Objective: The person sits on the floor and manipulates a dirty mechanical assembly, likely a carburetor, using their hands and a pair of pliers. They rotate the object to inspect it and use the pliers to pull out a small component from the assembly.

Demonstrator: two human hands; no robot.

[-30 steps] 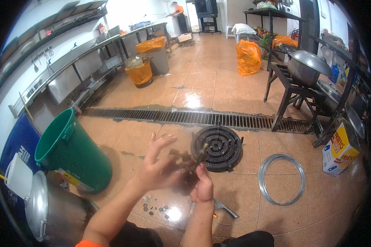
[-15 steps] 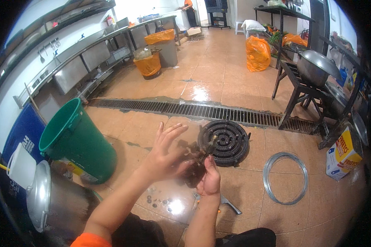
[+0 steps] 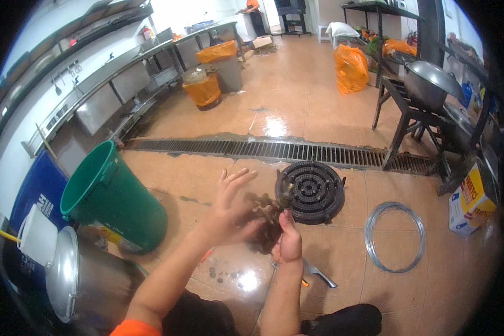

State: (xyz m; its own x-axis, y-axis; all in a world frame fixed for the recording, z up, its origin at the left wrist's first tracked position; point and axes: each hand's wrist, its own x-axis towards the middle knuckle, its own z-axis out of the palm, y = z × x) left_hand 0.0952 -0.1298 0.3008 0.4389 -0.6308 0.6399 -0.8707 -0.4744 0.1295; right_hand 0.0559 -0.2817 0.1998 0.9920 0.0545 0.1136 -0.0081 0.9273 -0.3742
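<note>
My right hand (image 3: 289, 241) grips a dark, grimy metal burner fitting (image 3: 270, 215) from its right side, thumb pressed along it. A brass-coloured end shows at the fitting's top. On the left of the piece is my left hand (image 3: 232, 204), several fingers stretched up and apart. Its lower part comes up against the fitting; whether it touches is hard to make out. Just beyond lies a round black ring burner (image 3: 311, 192) on the tiled floor. Below my hands are a knife-like tool with a grey handle (image 3: 321, 274) and several small dark round pieces (image 3: 224, 274).
A wire coil (image 3: 395, 237) and a yellow-white box (image 3: 470, 201) lie right. At left stand a green bin (image 3: 117, 196) and a lidded metal pot (image 3: 95, 280). A floor drain grate (image 3: 252, 150) crosses beyond the burner. A black stand (image 3: 400, 123) holds another pot. Someone stands far back.
The view has shifted slightly, so the floor objects sit a little further right. Both hands keep nearly the same pose around the burner fitting.
</note>
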